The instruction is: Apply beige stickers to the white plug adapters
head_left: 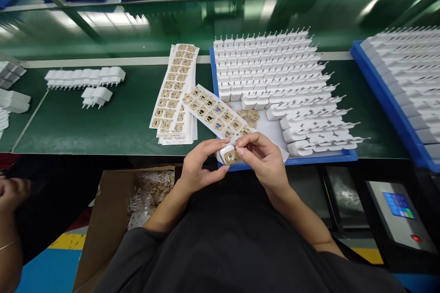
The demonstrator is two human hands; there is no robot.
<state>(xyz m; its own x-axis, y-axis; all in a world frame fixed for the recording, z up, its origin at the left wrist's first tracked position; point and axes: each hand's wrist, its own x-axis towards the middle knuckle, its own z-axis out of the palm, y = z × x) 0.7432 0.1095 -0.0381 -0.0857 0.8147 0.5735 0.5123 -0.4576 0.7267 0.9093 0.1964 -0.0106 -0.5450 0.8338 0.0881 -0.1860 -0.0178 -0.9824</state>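
Near the front edge of the bench, my left hand [202, 165] grips a white plug adapter [222, 154] between thumb and fingers. My right hand [263, 160] pinches the edge of a tan sticker [231, 156] lying against the adapter's face. Just beyond my hands, a sheet of tan stickers [216, 112] lies slanted, its near end over the tray. Further left is a stack of sticker sheets [175, 91]. White adapters with metal pins [268, 68] stand in rows in a blue tray [323, 159], beside a few loose tan pieces [252, 115].
Several white adapters [85, 76] sit on the green bench [130, 100] at left. A second full tray [385, 100] is at right. Below are a cardboard box [99, 219] and a device with a screen [398, 213]. Another person's hand [13, 192] shows at far left.
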